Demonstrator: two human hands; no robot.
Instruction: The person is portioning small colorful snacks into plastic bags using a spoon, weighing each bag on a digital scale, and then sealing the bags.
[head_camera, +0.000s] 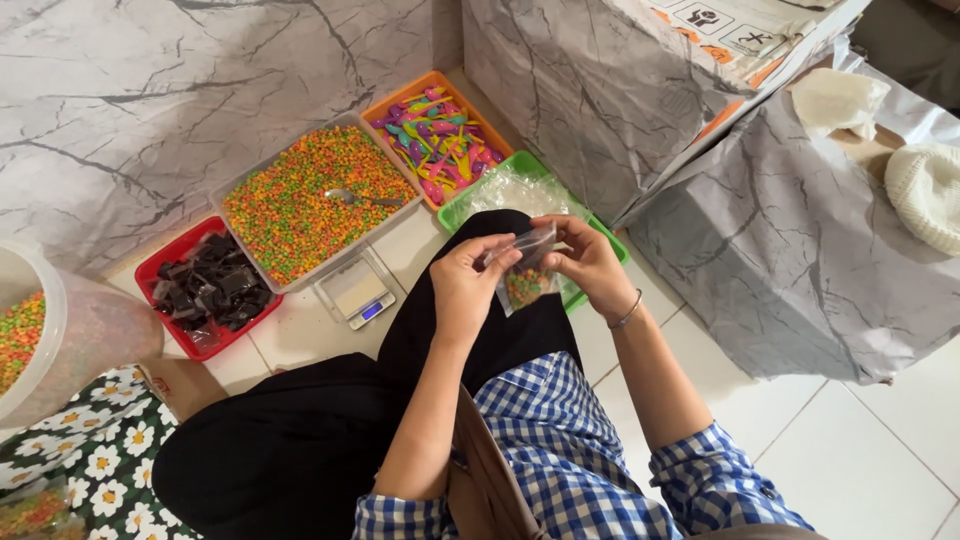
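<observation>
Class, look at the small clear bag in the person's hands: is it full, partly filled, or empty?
Partly filled: the small clear bag holds colourful pellets only at its bottom; its upper part looks empty.

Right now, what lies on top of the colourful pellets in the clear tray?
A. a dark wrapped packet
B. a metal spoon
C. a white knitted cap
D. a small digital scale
B: a metal spoon rests on the pellets in the clear tray, while the scale sits on the floor in front of it.

Both hands, left hand (468, 283) and right hand (590, 262), pinch a small clear bag (527, 268) of coloured candy above the green tray (527, 165).
</observation>
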